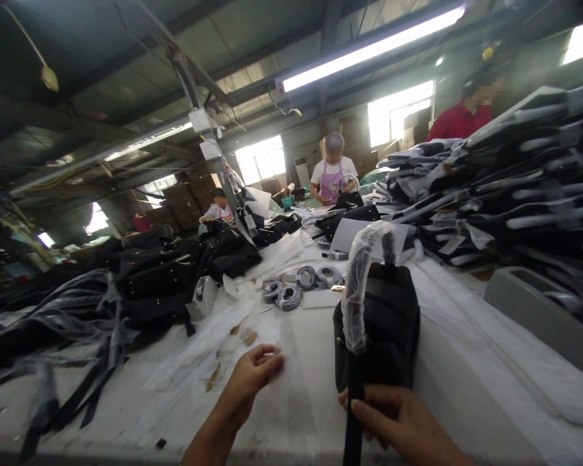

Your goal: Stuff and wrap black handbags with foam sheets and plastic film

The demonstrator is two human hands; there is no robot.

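Note:
A black handbag (388,323) stands upright on the white table, right of centre. One of its handles (357,291) arches up, wrapped in clear plastic. My right hand (393,414) is at the near side of the bag, thumb and fingers closed on a flat black strap (354,414) that runs down towards me from the wrapped handle. My left hand (255,375) hovers left of the bag, apart from it, with thumb and fingertips pinched together. Faint clear plastic film (294,375) shows beside those fingertips; whether they grip it is unclear.
Coiled grey wrapped straps (289,298) lie beyond my hands. Black bags (160,278) and loose plastic-wrapped straps (92,304) cover the left side. Piled black pieces (529,168) rise at the right, above a grey dispenser (544,317). A co-worker in a pink apron (333,181) stands across the table.

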